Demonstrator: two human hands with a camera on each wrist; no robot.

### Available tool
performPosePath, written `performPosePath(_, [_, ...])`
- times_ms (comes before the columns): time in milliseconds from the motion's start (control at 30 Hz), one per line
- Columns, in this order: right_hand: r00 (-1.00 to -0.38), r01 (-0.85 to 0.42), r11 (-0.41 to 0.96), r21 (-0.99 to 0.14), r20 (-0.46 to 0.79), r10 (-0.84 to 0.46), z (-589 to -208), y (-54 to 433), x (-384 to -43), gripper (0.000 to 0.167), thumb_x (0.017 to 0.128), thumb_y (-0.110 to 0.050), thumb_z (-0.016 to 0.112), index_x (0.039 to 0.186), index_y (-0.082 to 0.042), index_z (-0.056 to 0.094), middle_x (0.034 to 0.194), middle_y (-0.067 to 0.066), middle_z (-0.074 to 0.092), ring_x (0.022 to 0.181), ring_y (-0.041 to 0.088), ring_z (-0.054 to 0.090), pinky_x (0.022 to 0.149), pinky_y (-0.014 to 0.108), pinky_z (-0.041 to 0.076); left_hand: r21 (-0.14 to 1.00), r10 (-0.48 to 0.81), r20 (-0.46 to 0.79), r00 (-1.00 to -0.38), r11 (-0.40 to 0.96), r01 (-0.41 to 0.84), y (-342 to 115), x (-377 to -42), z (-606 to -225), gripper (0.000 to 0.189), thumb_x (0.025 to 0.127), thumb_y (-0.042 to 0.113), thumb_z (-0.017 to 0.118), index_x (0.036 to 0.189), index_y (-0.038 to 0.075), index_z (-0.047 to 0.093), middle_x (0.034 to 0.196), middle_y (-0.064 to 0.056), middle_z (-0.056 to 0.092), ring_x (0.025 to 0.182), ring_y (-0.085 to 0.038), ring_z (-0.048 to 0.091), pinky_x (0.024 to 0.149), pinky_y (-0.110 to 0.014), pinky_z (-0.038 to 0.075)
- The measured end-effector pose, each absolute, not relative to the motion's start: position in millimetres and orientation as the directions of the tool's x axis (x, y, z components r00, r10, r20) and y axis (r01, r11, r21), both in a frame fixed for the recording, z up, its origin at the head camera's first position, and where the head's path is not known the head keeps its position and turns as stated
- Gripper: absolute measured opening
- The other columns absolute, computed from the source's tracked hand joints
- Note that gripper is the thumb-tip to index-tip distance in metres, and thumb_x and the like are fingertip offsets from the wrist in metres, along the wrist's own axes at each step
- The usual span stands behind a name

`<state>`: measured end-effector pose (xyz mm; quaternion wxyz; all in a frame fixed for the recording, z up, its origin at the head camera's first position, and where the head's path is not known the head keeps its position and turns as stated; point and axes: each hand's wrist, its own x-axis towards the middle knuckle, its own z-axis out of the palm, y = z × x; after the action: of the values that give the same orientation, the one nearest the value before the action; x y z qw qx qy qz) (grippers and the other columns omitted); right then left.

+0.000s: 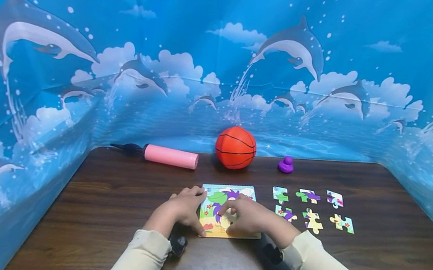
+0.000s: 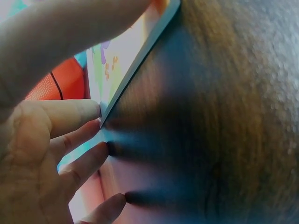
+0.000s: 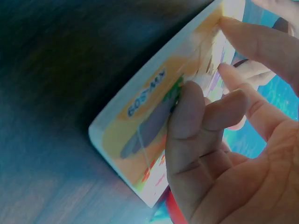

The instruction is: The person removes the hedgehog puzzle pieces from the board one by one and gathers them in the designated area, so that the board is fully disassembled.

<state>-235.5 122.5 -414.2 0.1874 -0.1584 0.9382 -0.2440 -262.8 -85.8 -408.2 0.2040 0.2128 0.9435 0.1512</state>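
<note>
A flat jigsaw puzzle board (image 1: pixel 221 233) with a colourful cartoon picture lies on the table in front of me. My left hand (image 1: pixel 181 208) touches its left side, thumb near the front and fingertips at the far corner. In the left wrist view those fingers (image 2: pixel 77 114) are spread and nearly straight. My right hand (image 1: pixel 250 216) is over the board's middle, thumb and index fingertips on the picture. The right wrist view shows the other fingers (image 3: pixel 187 116) bent beside the board's surface. The right hand hides part of the picture; no loose piece shows between its fingertips.
Several loose jigsaw pieces (image 1: pixel 312 221) lie in two rows right of the board. Behind stand an orange-red basketball (image 1: pixel 236 148), a pink hand pump (image 1: pixel 171 156) with a black end, and a small purple toy (image 1: pixel 286 165). A dolphin-print backdrop (image 1: pixel 190 86) borders the dark wooden table (image 1: pixel 84 225).
</note>
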Motion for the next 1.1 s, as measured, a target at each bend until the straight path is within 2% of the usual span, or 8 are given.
performPosePath(133, [-0.874,-0.192,0.828,-0.527,-0.292,-0.389,-414.0,123.0,-236.6,0.035,0.078,-0.018,0.083,0.108,-0.027,0.07,0.115,0.006,0.059,0.104,0.025,0.055,0.083,0.052,0.051,0.368,0.461,-0.318,-0.829,0.865,0.34,-83.9,-262.9,-407.7,0.106,0.067,0.04,0.091,0.152,0.006,0.038,0.158,-0.013,0.029,0.143,-0.035,0.026,0.112,-0.06,0.025])
performPosePath(367, [-0.863,-0.19,0.807,-0.559,-0.297,-0.409,-413.6,122.9,-240.6,0.035,0.076,-0.012,0.084,0.102,-0.025,0.064,0.107,0.006,0.06,0.101,0.026,0.055,0.081,0.052,0.051,0.357,0.465,-0.32,-0.825,0.866,0.35,-82.3,-263.2,-407.8,0.107,0.068,0.04,0.091,0.153,0.006,0.036,0.159,-0.013,0.028,0.143,-0.034,0.026,0.113,-0.061,0.024])
performPosePath(600, [-0.904,-0.224,0.781,-0.583,-0.174,-0.39,-419.3,120.7,-235.7,0.032,0.073,-0.009,0.086,0.095,-0.024,0.068,0.091,-0.004,0.063,0.086,0.017,0.057,0.077,0.04,0.049,0.36,0.467,-0.308,-0.829,0.864,0.353,-84.2,-261.4,-408.4,0.108,0.067,0.04,0.092,0.153,0.005,0.037,0.159,-0.014,0.028,0.144,-0.035,0.025,0.112,-0.061,0.024])
performPosePath(767, [-0.937,-0.209,0.717,-0.665,-0.073,-0.341,-420.2,121.5,-232.8,0.015,0.081,-0.01,0.081,0.086,-0.02,0.072,0.089,-0.007,0.066,0.088,0.016,0.059,0.078,0.037,0.05,0.366,0.465,-0.307,-0.83,0.863,0.348,-83.5,-261.3,-407.7,0.108,0.067,0.04,0.092,0.152,0.004,0.037,0.159,-0.015,0.028,0.143,-0.035,0.026,0.112,-0.062,0.024])
performPosePath(867, [-0.941,-0.187,0.651,-0.735,-0.056,-0.334,-419.6,122.8,-232.6,0.007,0.085,-0.012,0.078,0.084,-0.015,0.072,0.086,-0.006,0.067,0.086,0.015,0.061,0.072,0.033,0.052,0.364,0.468,-0.302,-0.83,0.862,0.354,-83.2,-261.0,-407.0,0.107,0.067,0.04,0.092,0.152,0.003,0.038,0.158,-0.015,0.029,0.142,-0.035,0.027,0.111,-0.062,0.026])
performPosePath(1000, [-0.941,-0.137,0.535,-0.834,-0.059,-0.334,-419.6,126.4,-234.3,0.005,0.087,-0.009,0.075,0.088,-0.005,0.072,0.08,-0.001,0.067,0.075,0.012,0.058,0.064,0.027,0.049,0.356,0.47,-0.302,-0.829,0.863,0.359,-82.9,-260.5,-405.8,0.106,0.068,0.039,0.091,0.152,0.002,0.037,0.158,-0.015,0.029,0.142,-0.035,0.027,0.111,-0.061,0.026])
performPosePath(1100, [-0.954,-0.017,0.433,-0.901,-0.115,-0.276,-420.7,131.2,-234.9,0.012,0.089,-0.012,0.073,0.093,-0.001,0.072,0.084,0.001,0.067,0.075,0.012,0.056,0.065,0.027,0.048,0.366,0.471,-0.307,-0.827,0.861,0.354,-83.2,-259.9,-405.2,0.106,0.068,0.038,0.091,0.152,0.002,0.036,0.158,-0.015,0.028,0.143,-0.036,0.025,0.112,-0.061,0.024])
